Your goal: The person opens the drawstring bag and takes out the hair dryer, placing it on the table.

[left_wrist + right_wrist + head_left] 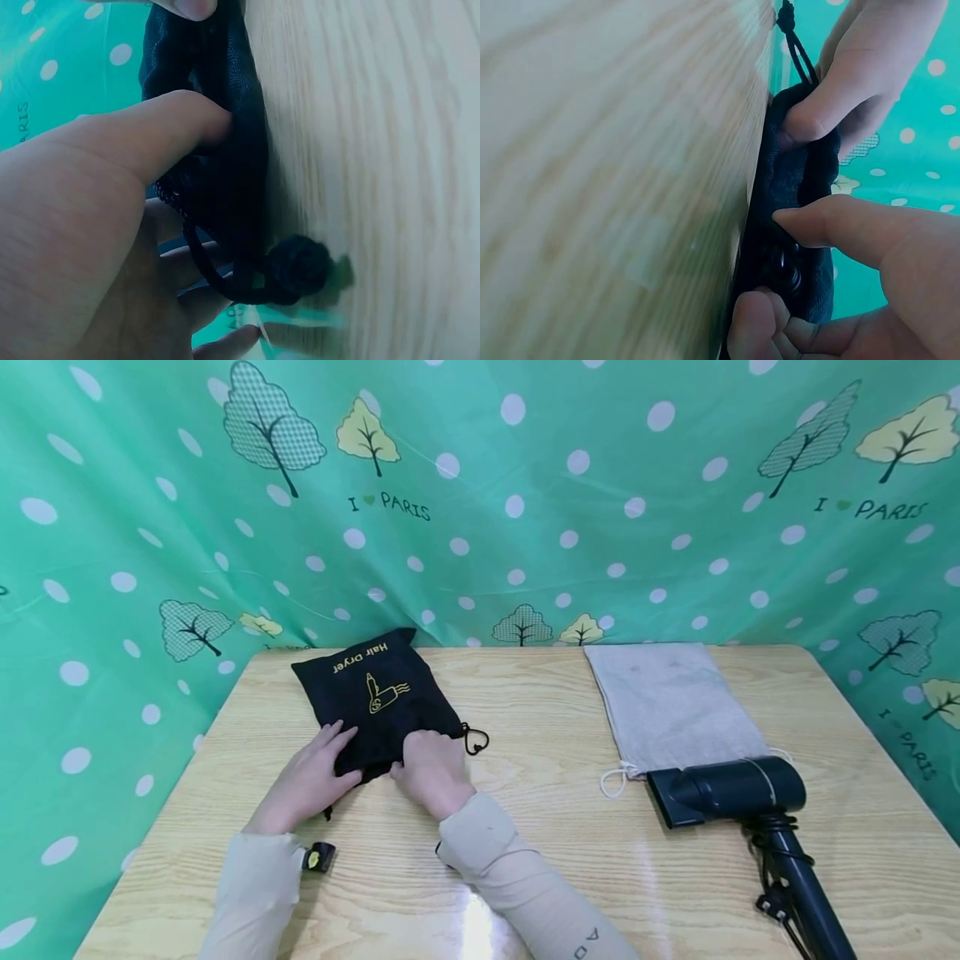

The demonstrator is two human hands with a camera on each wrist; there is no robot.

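A black drawstring bag point(397, 693) with yellow "Hair Dryer" lettering lies at the table's left, its mouth facing me. My left hand point(311, 781) holds the left side of the mouth. In the left wrist view its thumb goes into the opening, while the fingers lie outside, behind the cloth. My right hand point(435, 768) grips the mouth's right part with curled fingers. A shiny black ringed thing point(784, 271) shows between its thumb and fingers in the right wrist view; its kind is unclear. A knotted black cord point(300, 264) hangs near my left fingers.
On the right, a black hair dryer point(727, 787) lies with its cord wound about the handle. Its nozzle end touches or overlaps the near edge of a grey drawstring bag point(675, 706). Behind the wooden table point(540, 710) hangs a green patterned curtain point(525, 568).
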